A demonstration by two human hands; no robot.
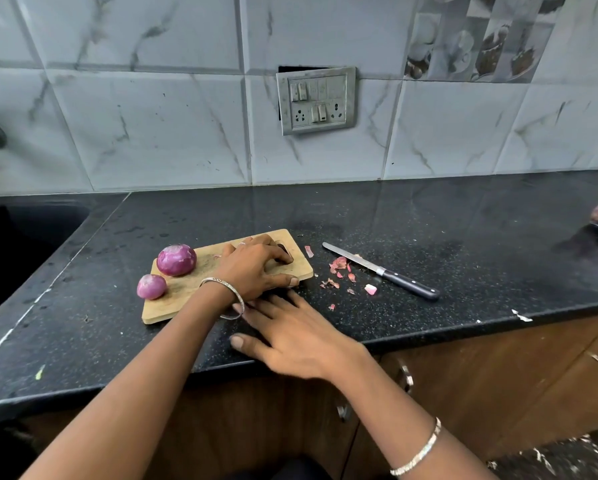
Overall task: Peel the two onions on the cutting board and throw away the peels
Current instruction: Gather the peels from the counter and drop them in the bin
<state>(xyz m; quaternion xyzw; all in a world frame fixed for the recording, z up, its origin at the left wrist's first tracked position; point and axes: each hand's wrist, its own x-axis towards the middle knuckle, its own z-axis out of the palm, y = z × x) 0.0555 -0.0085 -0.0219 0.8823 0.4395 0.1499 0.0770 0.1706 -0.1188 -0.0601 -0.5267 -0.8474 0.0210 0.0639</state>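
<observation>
Counting on my feed: two peeled onions, the larger onion (pixel 176 259) and the smaller onion (pixel 151 286), just beside each other on the left end of one cutting board (pixel 173 301). Two hands: the left hand (pixel 256 266) rests on the board's right end, fingers bent, thumb along its near edge; I cannot tell whether it grips anything. The right hand (pixel 290 336) lies flat and released on the counter (pixel 429 220), just beside the board. One knife (pixel 380 271) lies right of the board. Several peel scraps (pixel 339 264) lie between board and knife.
</observation>
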